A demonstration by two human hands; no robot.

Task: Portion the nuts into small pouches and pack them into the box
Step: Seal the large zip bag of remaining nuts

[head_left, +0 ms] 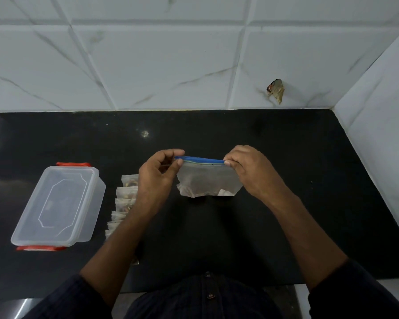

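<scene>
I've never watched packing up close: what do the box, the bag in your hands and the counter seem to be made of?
The box looks like frosted, translucent plastic, since the dark counter shows dimly through it; its red clips look plastic too. The zip bag, pinched at its blue strip by the left hand and the right hand, seems thin, soft clear film that sags and creases. The counter looks like polished black stone, judging by its glossy reflections.

I take this for a home kitchen: a polished black stone counter (pixel 286 180) fills the middle of the frame, meeting white marble-veined wall tiles (pixel 159 65) across the top and a tiled corner at the right.
</scene>
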